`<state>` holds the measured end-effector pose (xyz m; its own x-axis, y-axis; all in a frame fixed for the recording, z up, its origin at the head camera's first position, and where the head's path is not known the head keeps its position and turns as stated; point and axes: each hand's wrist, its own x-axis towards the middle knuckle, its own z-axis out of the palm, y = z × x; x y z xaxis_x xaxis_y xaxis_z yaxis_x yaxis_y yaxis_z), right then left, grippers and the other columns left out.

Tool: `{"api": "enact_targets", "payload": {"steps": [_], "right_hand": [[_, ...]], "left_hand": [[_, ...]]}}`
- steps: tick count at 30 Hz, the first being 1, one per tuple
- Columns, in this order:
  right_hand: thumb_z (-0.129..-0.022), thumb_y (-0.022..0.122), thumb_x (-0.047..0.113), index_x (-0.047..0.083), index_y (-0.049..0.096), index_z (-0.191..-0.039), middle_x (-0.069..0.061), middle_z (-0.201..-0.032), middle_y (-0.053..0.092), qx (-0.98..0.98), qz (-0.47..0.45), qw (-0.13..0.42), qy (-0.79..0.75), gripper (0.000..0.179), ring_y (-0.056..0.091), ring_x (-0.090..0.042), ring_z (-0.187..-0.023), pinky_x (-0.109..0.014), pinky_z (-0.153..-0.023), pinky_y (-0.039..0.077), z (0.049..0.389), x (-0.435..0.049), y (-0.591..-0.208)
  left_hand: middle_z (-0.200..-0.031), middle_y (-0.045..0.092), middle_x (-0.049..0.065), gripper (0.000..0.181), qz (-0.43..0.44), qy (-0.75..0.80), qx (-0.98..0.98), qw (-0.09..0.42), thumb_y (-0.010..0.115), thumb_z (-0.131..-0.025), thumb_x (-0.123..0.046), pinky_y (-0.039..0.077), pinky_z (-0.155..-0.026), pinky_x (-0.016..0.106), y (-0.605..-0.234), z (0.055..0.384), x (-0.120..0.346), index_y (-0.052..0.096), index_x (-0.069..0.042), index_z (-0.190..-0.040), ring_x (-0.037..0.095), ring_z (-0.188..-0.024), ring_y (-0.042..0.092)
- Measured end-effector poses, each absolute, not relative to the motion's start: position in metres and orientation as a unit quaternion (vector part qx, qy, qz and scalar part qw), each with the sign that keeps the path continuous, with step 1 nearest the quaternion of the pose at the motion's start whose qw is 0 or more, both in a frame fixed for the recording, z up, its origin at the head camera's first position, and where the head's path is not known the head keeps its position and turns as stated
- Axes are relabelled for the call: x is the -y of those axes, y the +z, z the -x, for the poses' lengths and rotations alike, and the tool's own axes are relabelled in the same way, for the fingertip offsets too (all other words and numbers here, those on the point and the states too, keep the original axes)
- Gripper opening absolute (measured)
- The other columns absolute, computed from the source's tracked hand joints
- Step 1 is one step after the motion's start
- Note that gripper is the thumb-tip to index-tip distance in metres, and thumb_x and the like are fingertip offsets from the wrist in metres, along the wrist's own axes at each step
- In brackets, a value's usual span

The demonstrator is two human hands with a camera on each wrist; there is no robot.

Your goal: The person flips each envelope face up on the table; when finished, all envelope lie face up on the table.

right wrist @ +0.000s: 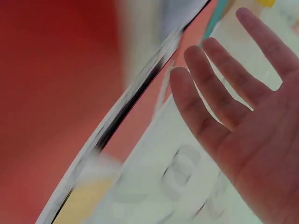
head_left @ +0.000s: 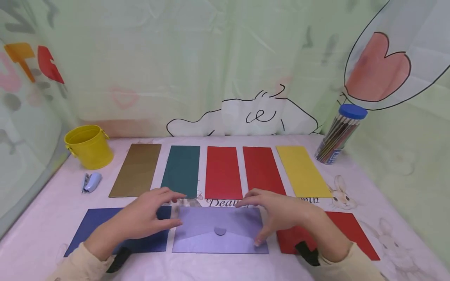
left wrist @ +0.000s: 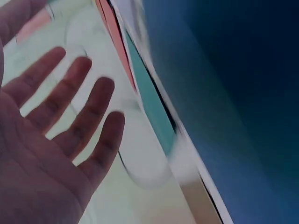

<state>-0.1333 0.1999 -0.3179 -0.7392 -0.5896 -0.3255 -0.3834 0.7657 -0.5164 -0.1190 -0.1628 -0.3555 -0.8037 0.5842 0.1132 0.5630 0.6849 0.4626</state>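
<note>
A lavender envelope (head_left: 197, 244) with a round tab on its flap lies flat at the front middle. My left hand (head_left: 147, 214) hovers at its left edge, over a dark blue envelope (head_left: 151, 244), thumb and fingers spread apart. Over the lavender envelope's right end is my right hand (head_left: 281, 210), its thumb overlapping the corner in the head view. A red envelope (head_left: 351, 234) lies partly beneath the right forearm. In the left wrist view, the left fingers (left wrist: 96, 102) are extended with nothing held. The right fingers (right wrist: 201, 98) look equally loose and bare in the right wrist view.
Behind stand out in a row flat rectangles: brown (head_left: 137, 169), green (head_left: 182, 168), two red, including one (head_left: 223, 171) in the middle, and yellow (head_left: 304, 171). A yellow bucket (head_left: 93, 152) and small lilac stapler (head_left: 92, 182) sit left. A blue-lidded pencil tube (head_left: 339, 134) stands back right.
</note>
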Motion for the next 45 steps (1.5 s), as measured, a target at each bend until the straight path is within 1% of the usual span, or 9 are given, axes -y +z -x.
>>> {"api": "enact_targets", "payload": {"steps": [3, 5, 10, 13, 18, 25, 30, 38, 45], "right_hand": [[-0.063, 0.096, 0.039, 0.029, 0.061, -0.136, -0.004, -0.140, 0.048, -0.916, 0.222, 0.240, -0.232, 0.082, 0.044, -0.032, -0.128, -0.049, -0.089, 0.054, 0.129, -0.244, -0.319], [-0.062, 0.096, 0.038, 0.027, 0.059, -0.139, -0.010, -0.142, 0.045, -0.919, 0.200, 0.237, -0.242, 0.086, 0.040, -0.038, -0.129, -0.046, -0.085, 0.056, 0.125, -0.274, -0.322], [-0.060, 0.096, 0.036, 0.021, 0.052, -0.145, -0.023, -0.144, 0.039, -0.919, 0.159, 0.234, -0.274, 0.097, 0.033, -0.050, -0.129, -0.038, -0.074, 0.059, 0.112, -0.341, -0.335], [-0.059, 0.097, 0.032, 0.015, 0.046, -0.148, -0.029, -0.145, 0.033, -0.918, 0.130, 0.237, -0.289, 0.104, 0.028, -0.056, -0.128, -0.039, -0.071, 0.060, 0.107, -0.375, -0.343], [-0.057, 0.097, 0.029, 0.006, 0.042, -0.148, -0.035, -0.143, 0.028, -0.927, 0.104, 0.228, -0.279, 0.109, 0.026, -0.060, -0.123, -0.041, -0.071, 0.060, 0.102, -0.416, -0.353], [-0.055, 0.098, 0.032, 0.005, 0.041, -0.148, -0.031, -0.142, 0.029, -0.923, 0.103, 0.227, -0.293, 0.113, 0.034, -0.056, -0.119, -0.037, -0.070, 0.060, 0.092, -0.434, -0.364], [-0.051, 0.098, 0.036, 0.008, 0.044, -0.148, -0.030, -0.143, 0.031, -0.930, 0.088, 0.222, -0.281, 0.115, 0.034, -0.055, -0.120, -0.037, -0.070, 0.060, 0.091, -0.433, -0.361], [-0.059, 0.097, 0.025, 0.004, 0.047, -0.144, -0.034, -0.142, 0.033, -0.929, 0.126, 0.215, -0.274, 0.101, 0.033, -0.059, -0.120, -0.037, -0.070, 0.059, 0.087, -0.439, -0.362], [-0.066, 0.092, 0.024, 0.006, 0.056, -0.136, -0.032, -0.140, 0.040, -0.937, 0.146, 0.196, -0.250, 0.081, 0.039, -0.054, -0.118, -0.031, -0.070, 0.058, 0.084, -0.444, -0.360]], "left_hand": [[-0.119, 0.063, -0.004, 0.055, -0.340, 0.225, -0.913, 0.004, 0.075, -0.088, -0.047, 0.046, -0.094, 0.047, -0.356, 0.123, 0.123, 0.063, -0.021, -0.135, 0.017, -0.109, 0.057], [-0.122, 0.062, -0.003, 0.055, -0.355, 0.218, -0.909, -0.002, 0.075, -0.088, -0.046, 0.044, -0.095, 0.048, -0.356, 0.123, 0.099, 0.063, -0.020, -0.135, 0.017, -0.112, 0.056], [-0.127, 0.059, -0.006, 0.059, -0.365, 0.213, -0.906, 0.024, 0.075, -0.086, -0.049, 0.045, -0.098, 0.045, -0.356, 0.122, 0.047, 0.061, -0.026, -0.139, 0.015, -0.117, 0.053], [-0.132, 0.057, -0.006, 0.061, -0.376, 0.211, -0.901, 0.040, 0.075, -0.086, -0.051, 0.043, -0.101, 0.044, -0.360, 0.121, 0.019, 0.059, -0.028, -0.140, 0.015, -0.121, 0.050], [-0.138, 0.054, -0.008, 0.063, -0.404, 0.200, -0.890, 0.061, 0.073, -0.086, -0.056, 0.037, -0.109, 0.045, -0.364, 0.119, -0.026, 0.058, -0.030, -0.142, 0.016, -0.130, 0.045], [-0.145, 0.047, -0.014, 0.073, -0.403, 0.166, -0.895, 0.100, 0.072, -0.081, -0.064, 0.032, -0.112, 0.041, -0.360, 0.113, -0.072, 0.051, -0.039, -0.146, 0.010, -0.136, 0.037], [-0.149, 0.045, -0.013, 0.072, -0.388, 0.107, -0.911, 0.091, 0.075, -0.079, -0.064, 0.028, -0.114, 0.039, -0.363, 0.109, -0.087, 0.053, -0.042, -0.144, 0.012, -0.139, 0.034], [-0.149, 0.045, -0.011, 0.067, -0.413, 0.069, -0.904, 0.085, 0.074, -0.078, -0.067, 0.031, -0.110, 0.037, -0.366, 0.106, -0.084, 0.058, -0.046, -0.139, 0.012, -0.137, 0.035], [-0.143, 0.053, -0.012, 0.053, -0.424, 0.086, -0.899, 0.063, 0.072, -0.083, -0.059, 0.033, -0.106, 0.038, -0.365, 0.107, -0.080, 0.063, -0.045, -0.134, 0.010, -0.130, 0.043]]}}
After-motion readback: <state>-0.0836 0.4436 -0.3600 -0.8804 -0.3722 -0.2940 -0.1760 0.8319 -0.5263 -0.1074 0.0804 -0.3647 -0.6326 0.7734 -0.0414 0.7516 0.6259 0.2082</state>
